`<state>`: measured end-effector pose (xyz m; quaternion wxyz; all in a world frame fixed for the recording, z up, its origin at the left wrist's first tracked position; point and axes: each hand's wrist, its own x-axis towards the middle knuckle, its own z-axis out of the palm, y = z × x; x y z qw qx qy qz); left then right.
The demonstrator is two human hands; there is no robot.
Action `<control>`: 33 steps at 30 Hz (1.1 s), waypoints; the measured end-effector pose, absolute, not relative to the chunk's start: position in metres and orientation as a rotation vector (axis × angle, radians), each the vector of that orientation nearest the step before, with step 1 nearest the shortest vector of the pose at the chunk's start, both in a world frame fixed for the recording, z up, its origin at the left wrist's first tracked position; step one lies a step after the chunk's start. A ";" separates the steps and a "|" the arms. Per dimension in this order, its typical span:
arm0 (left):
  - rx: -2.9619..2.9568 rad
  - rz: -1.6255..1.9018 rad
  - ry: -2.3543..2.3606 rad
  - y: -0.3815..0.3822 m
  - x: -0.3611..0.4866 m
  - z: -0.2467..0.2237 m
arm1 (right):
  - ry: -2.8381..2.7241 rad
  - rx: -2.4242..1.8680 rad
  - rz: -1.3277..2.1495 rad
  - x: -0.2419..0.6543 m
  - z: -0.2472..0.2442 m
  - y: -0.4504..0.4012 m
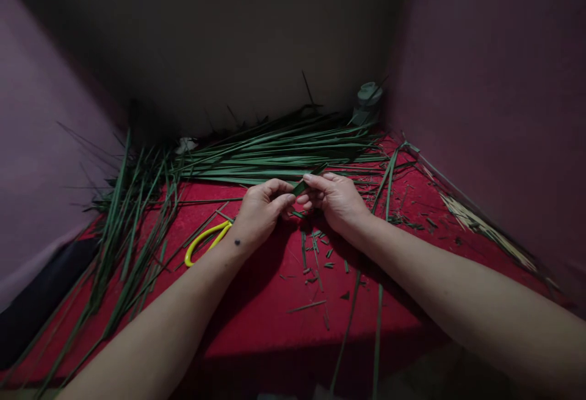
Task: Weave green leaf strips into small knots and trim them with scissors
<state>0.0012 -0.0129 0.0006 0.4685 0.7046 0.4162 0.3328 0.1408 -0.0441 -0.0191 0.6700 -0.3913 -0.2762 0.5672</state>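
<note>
Bare forearms reach in from the lower left and lower right, ending in two hands that meet just right of the yellow-handled scissors (208, 242). The left hand (263, 210) pinches one end of a dark green leaf strip (301, 188) between thumb and fingers, and its wrist partly covers the scissors. The right hand (339, 200) grips the same strip farther along, its thumb laid on top and its fingers curled beneath. So the strip is held up to the right of the scissors, slanting away toward the upper right, above the red tabletop (265, 320).

Beyond the scissors, a thick bundle of long green leaves (256, 160) lies crosswise. Left of the scissors, more long leaves (121, 229) fan toward the near edge, with a dark object (50, 293) beside them, too dim to identify. Short green clippings (328, 253) are scattered to the right of the scissors, past the left hand. Farther right and beyond, a pale bottle (367, 101) stands behind the bundle's right end. Thin pale sticks (489, 235) lie in a row along the wall (499, 113), at the far right from the scissors.
</note>
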 end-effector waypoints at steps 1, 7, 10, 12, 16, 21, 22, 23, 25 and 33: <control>1.685 0.766 1.018 -0.011 0.000 0.002 | -0.593 -0.884 1.270 0.142 -0.018 -0.044; 1.544 0.598 0.857 0.003 -0.012 0.006 | -0.530 -0.873 1.224 0.152 -0.012 -0.038; 1.577 0.663 0.811 0.007 -0.014 0.006 | -0.540 -0.871 1.246 0.155 -0.012 -0.037; 1.645 0.736 0.766 0.007 -0.014 0.005 | -0.534 -0.867 1.289 0.155 -0.013 -0.037; 1.785 0.879 0.638 0.002 -0.010 0.002 | -0.491 -0.880 1.401 0.153 -0.012 -0.037; 1.973 0.990 0.519 -0.001 -0.007 0.000 | -0.466 -0.905 1.547 0.150 -0.012 -0.037; 2.037 1.020 0.506 -0.002 -0.007 0.000 | -0.479 -0.905 1.570 0.149 -0.013 -0.038; 2.109 1.057 0.496 -0.002 -0.007 0.000 | -0.494 -0.906 1.585 0.149 -0.014 -0.038; 2.238 1.128 0.478 -0.002 -0.008 0.000 | -0.524 -0.907 1.588 0.148 -0.015 -0.039; 2.707 1.219 0.206 -0.007 -0.010 0.006 | -0.658 -0.915 1.538 0.147 -0.018 -0.039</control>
